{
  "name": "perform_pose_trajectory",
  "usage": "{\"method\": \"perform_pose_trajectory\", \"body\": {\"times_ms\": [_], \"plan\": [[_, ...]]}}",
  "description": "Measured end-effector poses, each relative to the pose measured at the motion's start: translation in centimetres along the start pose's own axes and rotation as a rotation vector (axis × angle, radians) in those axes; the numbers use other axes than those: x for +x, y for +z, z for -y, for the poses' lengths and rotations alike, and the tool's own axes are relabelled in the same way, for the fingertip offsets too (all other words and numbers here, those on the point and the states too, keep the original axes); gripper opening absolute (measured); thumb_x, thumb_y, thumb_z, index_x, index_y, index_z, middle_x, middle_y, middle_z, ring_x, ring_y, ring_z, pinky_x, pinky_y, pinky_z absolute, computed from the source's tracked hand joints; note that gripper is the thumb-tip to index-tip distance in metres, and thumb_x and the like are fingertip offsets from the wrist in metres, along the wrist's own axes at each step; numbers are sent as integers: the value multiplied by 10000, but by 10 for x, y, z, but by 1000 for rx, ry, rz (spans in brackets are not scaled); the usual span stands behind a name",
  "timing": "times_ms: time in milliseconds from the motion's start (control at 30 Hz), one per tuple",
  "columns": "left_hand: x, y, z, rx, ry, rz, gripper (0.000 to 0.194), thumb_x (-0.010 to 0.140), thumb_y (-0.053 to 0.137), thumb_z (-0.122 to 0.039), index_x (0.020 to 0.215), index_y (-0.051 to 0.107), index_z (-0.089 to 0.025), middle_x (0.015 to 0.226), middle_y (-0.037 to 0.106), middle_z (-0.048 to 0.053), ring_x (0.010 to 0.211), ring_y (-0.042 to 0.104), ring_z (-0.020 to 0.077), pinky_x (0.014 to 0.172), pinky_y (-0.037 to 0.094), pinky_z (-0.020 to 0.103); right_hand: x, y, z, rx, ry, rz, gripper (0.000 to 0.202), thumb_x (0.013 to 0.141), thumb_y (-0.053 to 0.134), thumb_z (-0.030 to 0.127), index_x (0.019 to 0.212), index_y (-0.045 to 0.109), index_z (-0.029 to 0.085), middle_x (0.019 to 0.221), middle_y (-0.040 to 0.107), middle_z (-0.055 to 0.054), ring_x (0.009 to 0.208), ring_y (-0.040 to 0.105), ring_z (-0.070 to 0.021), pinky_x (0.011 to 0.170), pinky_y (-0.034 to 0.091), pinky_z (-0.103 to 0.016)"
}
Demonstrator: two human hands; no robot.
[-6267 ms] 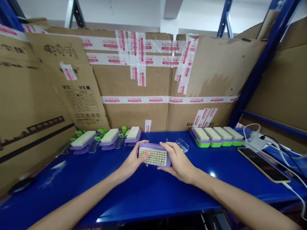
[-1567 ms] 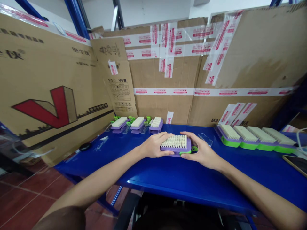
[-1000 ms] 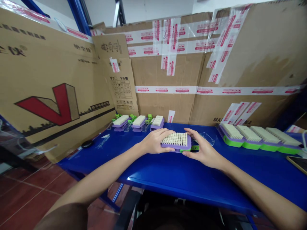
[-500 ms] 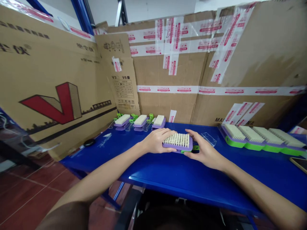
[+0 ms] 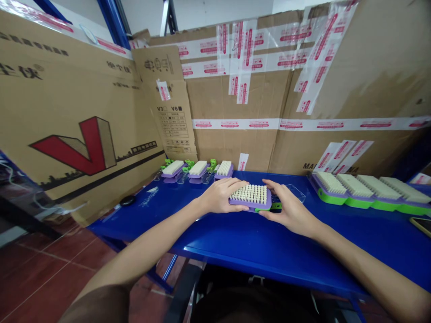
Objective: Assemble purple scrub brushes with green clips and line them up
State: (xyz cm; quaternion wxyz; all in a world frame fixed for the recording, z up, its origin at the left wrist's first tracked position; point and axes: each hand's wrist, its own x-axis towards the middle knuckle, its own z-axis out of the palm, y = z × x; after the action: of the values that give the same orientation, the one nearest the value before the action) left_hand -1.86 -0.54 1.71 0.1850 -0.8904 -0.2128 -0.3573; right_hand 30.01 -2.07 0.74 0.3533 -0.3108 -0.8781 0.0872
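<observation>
My left hand (image 5: pixel 220 196) is wrapped round the left end of a purple brush (image 5: pixel 251 194), whose cream bristles face up. At the brush's right end, my right hand (image 5: pixel 292 210) curls its fingers and thumb round the edge. A green part (image 5: pixel 276 206) shows at that end, between the brush and my right palm; how it is joined is hidden. The brush is held just above the blue table (image 5: pixel 235 242). Behind my right hand lies a clear plastic piece (image 5: pixel 296 193), partly covered by the fingers.
Three similar brushes (image 5: pixel 198 168) stand at the back left among green clips (image 5: pixel 213 164) and clear plastic parts. Several purple-and-green brushes (image 5: pixel 360 204) sit in a row at the right, near a phone (image 5: pixel 422 224). Taped cardboard (image 5: pixel 235 148) walls the table's back; a black round object (image 5: pixel 127 200) lies left.
Both hands keep hold of the brush, almost unmoved. The view has shifted slightly, and my right fingers sit a little differently at the brush's right end.
</observation>
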Motion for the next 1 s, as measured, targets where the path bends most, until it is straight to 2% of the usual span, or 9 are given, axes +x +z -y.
{"method": "perform_pose_trajectory", "body": {"times_ms": [367, 667, 833, 1000], "plan": [[-3, 2, 3, 1, -37, 30, 786, 1035, 696, -763, 1535, 629, -161, 1327, 810, 182, 1138, 834, 338, 1009, 709, 525, -1, 1, -1, -54, 15, -9, 933, 996, 824, 571, 1763, 357, 320, 1519, 693, -156, 1389, 674, -423, 1147, 616, -701], [-2, 0, 1, 17, -38, 29, 768, 1045, 686, -760, 1513, 633, -153, 1312, 813, 180, 1128, 832, 338, 1015, 701, 529, -1, 2, 6, -114, 4, -29, 871, 1019, 795, 526, 1747, 363, 325, 1507, 706, -150, 1339, 677, -426, 1109, 630, -704], [-2, 6, -4, 47, -51, 10, 765, 1052, 662, -768, 1493, 640, -143, 1250, 815, 175, 1094, 828, 336, 975, 699, 522, -2, 4, 9, -133, 12, -44, 827, 1034, 774, 491, 1739, 378, 317, 1510, 697, -160, 1282, 690, -414, 1074, 644, -674], [-2, 11, -6, 71, -71, -2, 773, 1045, 662, -774, 1491, 648, -143, 1248, 810, 182, 1087, 824, 336, 973, 691, 523, -3, 8, 8, -137, 46, -60, 853, 1027, 782, 513, 1748, 373, 314, 1451, 709, -174, 1233, 694, -426, 1042, 641, -701]]}}
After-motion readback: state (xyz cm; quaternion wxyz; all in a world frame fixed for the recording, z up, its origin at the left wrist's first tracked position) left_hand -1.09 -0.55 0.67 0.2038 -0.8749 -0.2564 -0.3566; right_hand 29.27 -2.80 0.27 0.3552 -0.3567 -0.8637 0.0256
